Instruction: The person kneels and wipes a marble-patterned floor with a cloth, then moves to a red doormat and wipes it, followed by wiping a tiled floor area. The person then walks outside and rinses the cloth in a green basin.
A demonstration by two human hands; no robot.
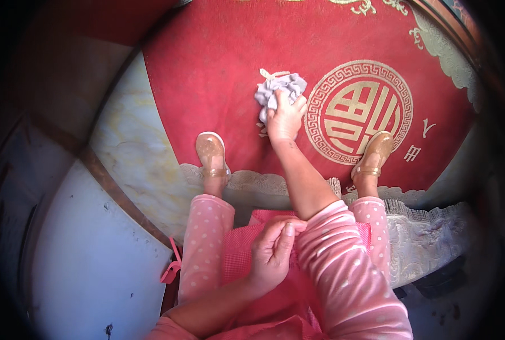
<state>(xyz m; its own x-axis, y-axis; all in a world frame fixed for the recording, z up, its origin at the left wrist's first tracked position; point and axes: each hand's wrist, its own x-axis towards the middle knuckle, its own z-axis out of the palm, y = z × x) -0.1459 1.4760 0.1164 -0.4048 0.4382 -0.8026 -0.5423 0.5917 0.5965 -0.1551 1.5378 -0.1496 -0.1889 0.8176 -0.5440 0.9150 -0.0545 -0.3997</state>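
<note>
My right hand [287,119] reaches down to a red mat [218,97] on the floor, with its fingers closed on a crumpled grey cloth [278,91]. The cloth is pressed against the mat, left of a gold round emblem [358,112]. It partly covers some pale printed characters. My left hand [274,250] is curled over my lap with the thumb against the fingers. Its fingertips touch the pushed-up pink sleeve [333,238] near my right elbow, and I see nothing held in it.
My feet in tan shoes [210,148] stand apart on the mat. Marbled floor tiles [129,170] show at left, beside a scuffed white panel [95,255]. A pink plastic piece [171,272] is by my left leg. Fringed pale fabric [422,238] hangs at right.
</note>
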